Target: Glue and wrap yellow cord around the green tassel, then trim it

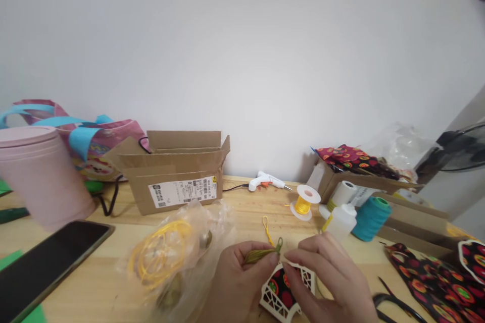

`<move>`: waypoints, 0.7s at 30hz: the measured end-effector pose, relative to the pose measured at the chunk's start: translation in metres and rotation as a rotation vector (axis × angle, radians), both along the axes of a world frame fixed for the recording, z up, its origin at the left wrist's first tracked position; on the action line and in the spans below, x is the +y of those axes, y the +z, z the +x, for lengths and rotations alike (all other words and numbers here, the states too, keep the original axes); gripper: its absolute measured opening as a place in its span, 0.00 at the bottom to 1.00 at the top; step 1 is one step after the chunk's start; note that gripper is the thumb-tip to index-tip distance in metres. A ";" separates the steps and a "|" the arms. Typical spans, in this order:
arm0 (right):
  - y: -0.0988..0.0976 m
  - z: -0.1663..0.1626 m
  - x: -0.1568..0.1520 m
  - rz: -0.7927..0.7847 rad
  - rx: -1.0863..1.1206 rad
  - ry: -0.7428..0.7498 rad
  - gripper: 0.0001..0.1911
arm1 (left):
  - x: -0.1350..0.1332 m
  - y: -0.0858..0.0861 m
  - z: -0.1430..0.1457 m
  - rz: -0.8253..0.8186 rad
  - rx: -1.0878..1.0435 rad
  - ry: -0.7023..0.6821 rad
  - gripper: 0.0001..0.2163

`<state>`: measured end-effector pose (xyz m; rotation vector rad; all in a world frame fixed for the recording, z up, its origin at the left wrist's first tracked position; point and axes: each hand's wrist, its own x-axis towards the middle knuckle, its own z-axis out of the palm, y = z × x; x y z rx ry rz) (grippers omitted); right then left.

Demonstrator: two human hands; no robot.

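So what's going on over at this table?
Somebody is doing fine handwork. Their left hand pinches a green tassel with a small loop at its end. The right hand is close beside it, fingers bent; whether it grips anything is hard to tell. A pale frame with dark patterned fabric shows below the hands. Farther back on the table are a spool and a glue gun.

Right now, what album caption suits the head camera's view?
Left hand pinching a green tassel, right hand close by, yellow spool behind on the wooden table.
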<state>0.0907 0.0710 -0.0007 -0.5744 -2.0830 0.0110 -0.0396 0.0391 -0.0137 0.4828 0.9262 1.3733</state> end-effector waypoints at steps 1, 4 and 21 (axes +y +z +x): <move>0.000 0.000 0.000 0.019 -0.027 -0.016 0.07 | 0.000 0.000 0.000 -0.021 0.072 0.014 0.08; 0.000 -0.002 -0.002 0.069 -0.065 -0.051 0.06 | -0.001 0.000 0.000 -0.006 0.229 0.055 0.08; -0.001 -0.004 -0.003 0.077 -0.102 -0.114 0.07 | -0.010 0.005 0.004 0.143 0.465 0.181 0.03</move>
